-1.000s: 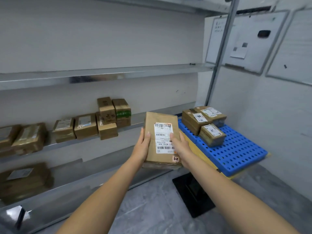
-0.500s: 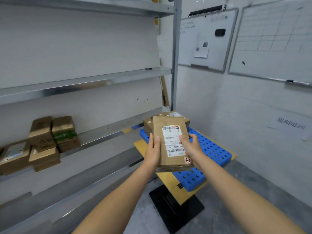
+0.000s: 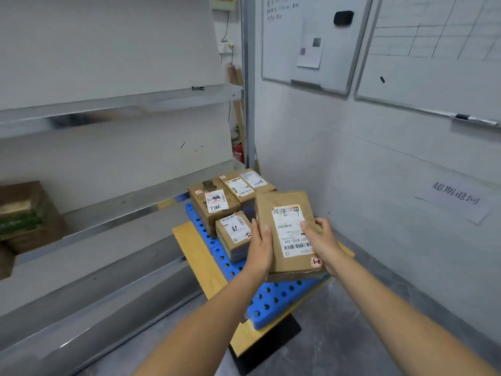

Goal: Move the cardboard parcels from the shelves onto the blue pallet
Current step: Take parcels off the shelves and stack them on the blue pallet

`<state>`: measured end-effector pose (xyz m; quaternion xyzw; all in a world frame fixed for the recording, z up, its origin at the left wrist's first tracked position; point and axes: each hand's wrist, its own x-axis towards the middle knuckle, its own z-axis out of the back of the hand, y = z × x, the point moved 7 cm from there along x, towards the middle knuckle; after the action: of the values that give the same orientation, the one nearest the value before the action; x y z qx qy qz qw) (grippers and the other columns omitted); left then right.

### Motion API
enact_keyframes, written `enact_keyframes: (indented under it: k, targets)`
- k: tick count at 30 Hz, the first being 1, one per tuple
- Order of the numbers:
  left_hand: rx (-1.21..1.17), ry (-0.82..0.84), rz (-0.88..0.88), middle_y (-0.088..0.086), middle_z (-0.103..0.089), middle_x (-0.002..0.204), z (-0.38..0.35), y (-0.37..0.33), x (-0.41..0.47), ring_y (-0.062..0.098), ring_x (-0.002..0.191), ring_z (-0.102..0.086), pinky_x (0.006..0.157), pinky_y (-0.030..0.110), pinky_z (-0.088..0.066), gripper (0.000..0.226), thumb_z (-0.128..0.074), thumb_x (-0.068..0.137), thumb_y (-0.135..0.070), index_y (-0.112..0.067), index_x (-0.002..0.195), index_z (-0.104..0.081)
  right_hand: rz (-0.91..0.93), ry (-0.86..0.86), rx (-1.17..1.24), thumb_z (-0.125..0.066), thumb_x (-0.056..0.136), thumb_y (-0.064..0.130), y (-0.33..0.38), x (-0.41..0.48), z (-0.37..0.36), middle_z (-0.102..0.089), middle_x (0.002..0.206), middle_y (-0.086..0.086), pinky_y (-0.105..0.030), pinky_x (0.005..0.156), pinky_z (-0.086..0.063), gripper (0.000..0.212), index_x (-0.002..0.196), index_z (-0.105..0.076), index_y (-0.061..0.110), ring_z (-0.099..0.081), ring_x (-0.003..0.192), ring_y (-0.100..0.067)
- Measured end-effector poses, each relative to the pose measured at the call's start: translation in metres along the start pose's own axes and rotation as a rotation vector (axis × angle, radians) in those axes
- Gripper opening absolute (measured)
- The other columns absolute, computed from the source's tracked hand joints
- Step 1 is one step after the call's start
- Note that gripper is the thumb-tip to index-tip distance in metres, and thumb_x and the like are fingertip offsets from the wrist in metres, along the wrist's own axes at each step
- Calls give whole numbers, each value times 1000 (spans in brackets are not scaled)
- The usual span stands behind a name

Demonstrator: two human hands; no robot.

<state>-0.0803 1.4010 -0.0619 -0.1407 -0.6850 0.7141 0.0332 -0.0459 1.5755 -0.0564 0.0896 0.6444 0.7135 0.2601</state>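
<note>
Labelled parcel (image 3: 284, 210) clasped between left grip (image 3: 259, 249) and right grip (image 3: 322, 244), thumbs on top, above right edge of blue pallet (image 3: 271, 297); other parcels (image 3: 214, 204) at far-left corner.

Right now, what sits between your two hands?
In the head view, one flat cardboard parcel with a white label; the left hand and right hand grip its opposite long edges.

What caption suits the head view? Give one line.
Left hand and right hand hold a labelled parcel above the blue pallet, beside other parcels already there.
</note>
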Motion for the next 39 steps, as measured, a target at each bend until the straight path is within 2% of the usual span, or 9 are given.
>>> enact_keyframes:
  k: [5, 10, 15, 19, 22, 25, 28, 30, 39]
  targets:
    - [-29, -56, -5, -10, -43, 131, -22, 14, 52, -10, 99, -48, 71, 4, -38, 48, -31, 106, -40, -25, 149, -15, -35, 50, -76, -63, 91, 39, -5, 59, 3, -69, 102, -6, -45, 76, -61, 34, 116, -44, 29, -72, 87, -23]
    - [22, -171, 17, -1, -50, 129, -31, 24, 117, 9, 108, -51, 77, 17, -40, 42, -31, 106, -33, -18, 145, -22, -77, 171, -183, -59, 94, 38, 0, 125, -7, -69, 104, -7, -32, 62, -59, 36, 121, -39, 25, -72, 84, -21]
    - [124, -325, 91, 2, -52, 123, -33, 43, 160, 10, 104, -54, 79, 16, -43, 35, -32, 106, -21, -10, 139, -33, -170, 284, -250, -58, 95, 36, -22, 183, -28, -68, 106, -7, -28, 62, -57, 39, 125, -37, 22, -71, 86, -18]
    - [348, -393, 16, 6, -57, 119, -35, 59, 184, 13, 100, -60, 64, 3, -46, 23, -34, 105, -18, -9, 125, -44, -218, 366, -270, -58, 95, 37, -40, 214, -42, -68, 109, -6, -25, 59, -53, 39, 125, -36, 25, -71, 86, -16]
    - [532, -407, -35, 11, -62, 128, -41, 69, 193, 17, 107, -65, 78, 20, -56, 26, -38, 105, -31, -21, 126, -48, -248, 421, -347, -59, 93, 41, -55, 231, -45, -71, 105, -5, -30, 65, -57, 37, 121, -37, 28, -72, 86, -18]
    - [328, -433, 30, 7, -74, 107, -42, 84, 197, 20, 96, -73, 75, 37, -60, 45, -30, 103, -51, -21, 122, -58, -306, 494, -348, -61, 93, 37, -69, 247, -49, -72, 105, -8, -35, 71, -60, 39, 121, -36, 26, -73, 86, -21]
    - [536, -407, 83, 14, -62, 131, -43, 79, 198, 26, 119, -62, 97, 43, -52, 43, -41, 104, -35, -13, 140, -45, -335, 575, -400, -62, 92, 41, -80, 259, -56, -70, 110, -6, -33, 72, -57, 45, 124, -35, 25, -71, 92, -20]
    - [616, -416, 140, 14, -37, 150, -41, 83, 203, 25, 133, -45, 111, 39, -40, 66, -53, 98, -11, -6, 154, -19, -339, 627, -441, -62, 90, 45, -86, 266, -61, -68, 113, -5, -29, 72, -55, 48, 124, -34, 25, -69, 95, -18]
    - [723, -518, 225, 7, 8, 165, -38, 91, 205, 20, 152, -2, 119, 24, -9, 81, -54, 97, -5, -7, 156, 2, -242, 783, -590, -68, 85, 47, -98, 288, -85, -64, 115, -5, -37, 85, -56, 56, 121, -33, 23, -67, 96, -19]
